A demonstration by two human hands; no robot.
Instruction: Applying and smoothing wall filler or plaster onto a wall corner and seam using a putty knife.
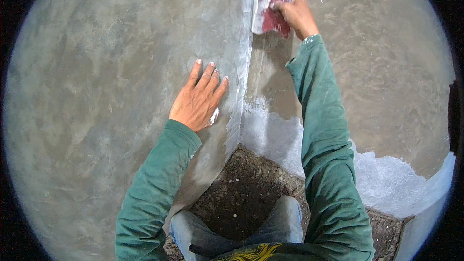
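The right hand (297,15) is clamped on a red, putty-smeared flat plastic scraper (268,7), pressing it into the grey cement wall corner (247,75) to spread filler. The left hand (198,99) lies flat and empty, fingers apart, on the adjoining wall, seemingly for balance.

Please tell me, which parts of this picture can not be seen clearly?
Head view only:
- The red scraper: its grip is hidden under the right hand, and white paste covers much of the blade.
- The left hand: its palm lies flat against the grey wall, so unseen.
- The floor: partly hidden by the knee.
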